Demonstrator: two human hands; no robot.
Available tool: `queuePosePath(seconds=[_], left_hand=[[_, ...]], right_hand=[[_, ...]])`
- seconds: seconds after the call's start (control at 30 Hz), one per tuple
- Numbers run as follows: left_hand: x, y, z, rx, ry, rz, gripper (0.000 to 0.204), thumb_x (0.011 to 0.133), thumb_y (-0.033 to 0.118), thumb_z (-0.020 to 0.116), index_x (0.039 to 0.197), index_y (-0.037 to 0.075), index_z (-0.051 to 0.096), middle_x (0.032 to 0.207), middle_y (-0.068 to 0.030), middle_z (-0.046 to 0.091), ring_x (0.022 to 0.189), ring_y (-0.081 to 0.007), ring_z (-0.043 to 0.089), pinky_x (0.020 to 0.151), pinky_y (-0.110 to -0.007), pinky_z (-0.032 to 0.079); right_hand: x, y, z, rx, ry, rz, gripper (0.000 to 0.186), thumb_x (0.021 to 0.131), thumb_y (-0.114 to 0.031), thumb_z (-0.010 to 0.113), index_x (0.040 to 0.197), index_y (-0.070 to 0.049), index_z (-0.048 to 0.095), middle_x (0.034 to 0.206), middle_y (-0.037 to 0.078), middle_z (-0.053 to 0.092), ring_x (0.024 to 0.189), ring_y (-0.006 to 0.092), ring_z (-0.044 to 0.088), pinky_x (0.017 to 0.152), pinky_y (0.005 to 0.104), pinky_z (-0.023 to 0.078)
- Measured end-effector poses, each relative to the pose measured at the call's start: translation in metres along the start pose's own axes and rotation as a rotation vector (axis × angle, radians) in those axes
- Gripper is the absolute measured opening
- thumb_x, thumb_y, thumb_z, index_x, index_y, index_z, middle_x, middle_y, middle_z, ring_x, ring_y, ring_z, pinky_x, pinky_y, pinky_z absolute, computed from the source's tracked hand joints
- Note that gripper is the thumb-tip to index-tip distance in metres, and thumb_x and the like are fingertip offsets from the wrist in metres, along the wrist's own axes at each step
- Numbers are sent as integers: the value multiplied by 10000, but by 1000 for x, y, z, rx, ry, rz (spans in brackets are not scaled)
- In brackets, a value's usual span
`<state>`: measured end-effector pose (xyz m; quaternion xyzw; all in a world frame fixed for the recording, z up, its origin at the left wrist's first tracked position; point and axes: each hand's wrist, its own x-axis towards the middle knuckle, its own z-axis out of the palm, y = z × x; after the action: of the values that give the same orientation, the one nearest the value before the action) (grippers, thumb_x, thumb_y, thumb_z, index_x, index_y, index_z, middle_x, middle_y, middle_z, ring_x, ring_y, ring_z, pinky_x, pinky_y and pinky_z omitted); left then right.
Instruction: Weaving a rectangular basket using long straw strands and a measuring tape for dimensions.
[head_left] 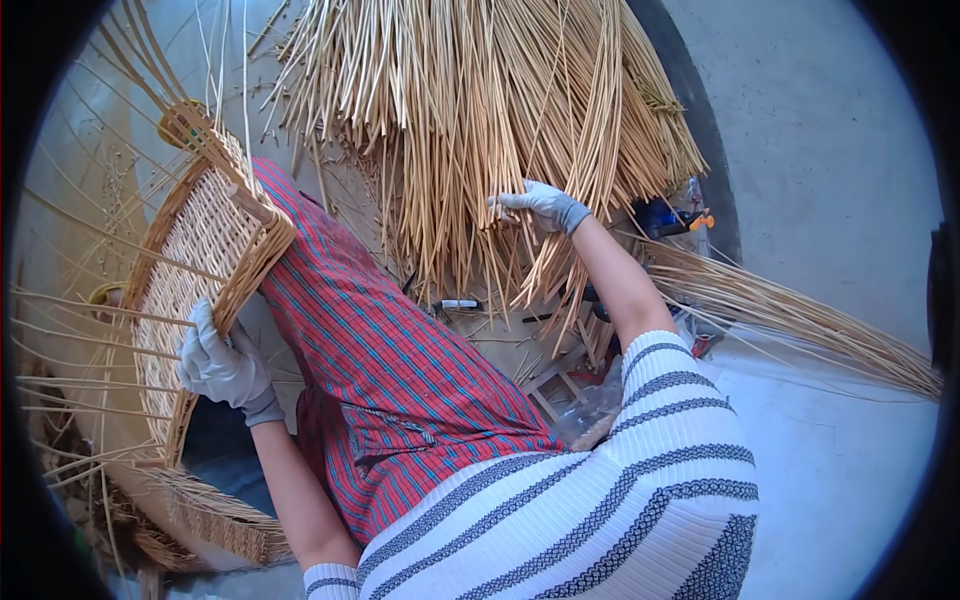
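My left hand (pixel 222 365), in a light grey glove, grips the near edge of a half-woven wicker basket (pixel 195 250) on my left, which has long loose canes sticking out from its sides. My right hand (pixel 537 205), gloved too, reaches into a large pile of cut rattan canes (pixel 430 70) at the top and pinches some of the hanging strands. A red plaid cloth (pixel 380 360) covers my lap and leg, beside the basket.
A long bundle of canes (pixel 790 320) stretches out to the right. Small tools, one with an orange part (pixel 700 222), lie under the pile beside a white-and-black object (pixel 458 304) and a wooden frame (pixel 550 390). Scattered cane bits lie on the grey floor (pixel 810 120).
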<state>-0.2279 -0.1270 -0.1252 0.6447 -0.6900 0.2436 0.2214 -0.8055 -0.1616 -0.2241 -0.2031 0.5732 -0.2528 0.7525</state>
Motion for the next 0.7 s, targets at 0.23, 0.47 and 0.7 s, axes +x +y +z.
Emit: queuePosePath(seconds=[0.23,0.47,0.7], left_hand=[[-3,-1,0,-15,-23,-19,455,971,236,769,1414,181,675,1320,28,729,1169,-210,663,1037,-433,430],[-4,0,0,-20,-17,-29,459,976,258,767,1422,197,679,1305,22,728,1190,-213,657,1067,-440,405],[-2,1,-2,-54,-28,-26,463,978,260,755,1431,193,683,1296,-4,727,1171,-215,659,1063,-442,410]], right_hand=[[-5,-5,13,46,127,14,300,978,-112,783,1215,63,726,1001,116,784,832,180,735,709,319,616],[9,-8,36,-610,525,98,223,873,-205,717,895,17,726,831,161,770,697,222,751,636,357,591],[13,-23,67,245,256,47,112,998,-66,615,1034,38,635,875,149,706,736,232,723,559,313,614]])
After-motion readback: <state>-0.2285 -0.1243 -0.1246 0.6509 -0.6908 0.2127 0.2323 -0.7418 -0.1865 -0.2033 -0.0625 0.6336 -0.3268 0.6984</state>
